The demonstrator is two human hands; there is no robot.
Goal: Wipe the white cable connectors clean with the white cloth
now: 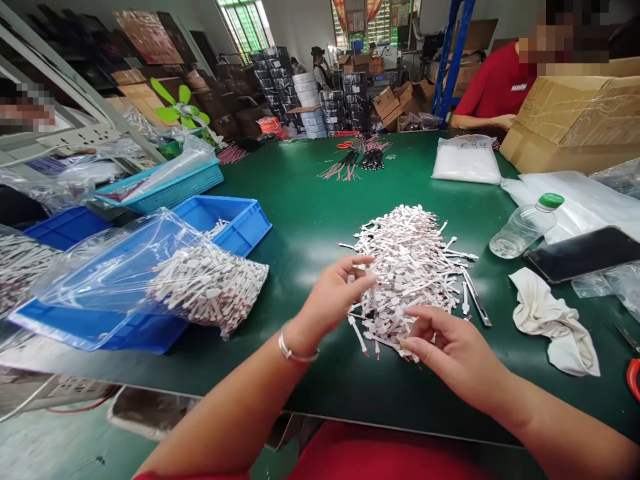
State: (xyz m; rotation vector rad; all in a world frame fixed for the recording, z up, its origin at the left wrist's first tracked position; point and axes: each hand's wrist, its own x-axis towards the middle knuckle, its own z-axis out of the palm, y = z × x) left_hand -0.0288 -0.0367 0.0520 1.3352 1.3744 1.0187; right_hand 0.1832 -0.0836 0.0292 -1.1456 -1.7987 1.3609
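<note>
Leads (407, 250), white and flat-headed, lie heaped, left hand (336, 288) at eight o'clock, right hand (457, 353) at five, both half-open and seemingly empty.

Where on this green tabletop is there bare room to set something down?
One bare patch of green tabletop lies between the rightmost blue bin and the pile of white connector leads; another, between that pile and the wire bundles beyond. The right side is crowded: plastic bottle, smartphone, white cloth.
</note>
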